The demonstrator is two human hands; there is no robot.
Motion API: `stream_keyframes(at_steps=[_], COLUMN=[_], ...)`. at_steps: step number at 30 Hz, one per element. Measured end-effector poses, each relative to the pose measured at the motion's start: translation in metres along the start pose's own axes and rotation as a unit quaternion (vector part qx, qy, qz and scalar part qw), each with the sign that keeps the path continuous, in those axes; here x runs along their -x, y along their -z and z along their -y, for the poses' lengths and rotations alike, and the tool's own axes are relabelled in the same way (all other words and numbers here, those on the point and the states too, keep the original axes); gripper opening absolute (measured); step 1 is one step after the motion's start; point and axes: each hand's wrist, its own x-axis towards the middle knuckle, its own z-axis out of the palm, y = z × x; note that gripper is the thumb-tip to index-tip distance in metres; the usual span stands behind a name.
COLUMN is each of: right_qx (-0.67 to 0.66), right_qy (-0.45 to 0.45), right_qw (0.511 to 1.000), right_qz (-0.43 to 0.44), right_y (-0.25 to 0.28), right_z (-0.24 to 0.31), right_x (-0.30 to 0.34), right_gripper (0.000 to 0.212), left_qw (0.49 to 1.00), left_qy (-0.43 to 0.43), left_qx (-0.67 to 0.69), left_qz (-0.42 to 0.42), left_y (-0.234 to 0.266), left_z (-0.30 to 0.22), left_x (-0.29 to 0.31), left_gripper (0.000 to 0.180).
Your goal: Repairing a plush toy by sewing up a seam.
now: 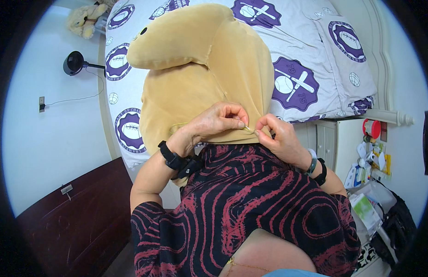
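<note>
A large tan plush toy (177, 94) with a black eye lies across the bed's near side and reaches to my waist. Its head part is folded over the body, at the upper left. At the toy's near edge, my left hand (219, 121) is closed in a pinch beside a small pale strip (247, 129), whose kind I cannot make out. Just right of it, my right hand (279, 137) pinches the toy's fabric edge between thumb and forefinger. The fingertips of both hands are close together, and the cloth gathers in folds there.
The toy rests on a bed sheet (325, 55) with purple sports badges. A cream teddy bear (84, 21) and a black lamp (74, 63) are at the far left. Right of me stands a white cabinet (325, 143) with bottles and packets nearby; a dark red panel (75, 217) lies left.
</note>
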Motion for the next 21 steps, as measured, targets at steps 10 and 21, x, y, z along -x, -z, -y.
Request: stream_keyframes(at_steps=[10,21], right_qx=[-0.031,-0.163], right_qy=[0.029,-0.061], right_qw=[0.999,0.984], right_qz=[-0.01,0.046], right_y=[-0.004,0.0], right_z=[-0.002,-0.007], right_x=[-0.004,-0.004], right_gripper=[0.01,0.01], left_qw=[0.997,0.948], left_qy=[0.002,-0.099], left_qx=[0.073,-0.219], left_qz=[-0.012,-0.209], left_y=[-0.008,-0.016], left_z=[0.004,-0.001], left_x=[0.0,0.007], left_gripper=[0.009,0.007])
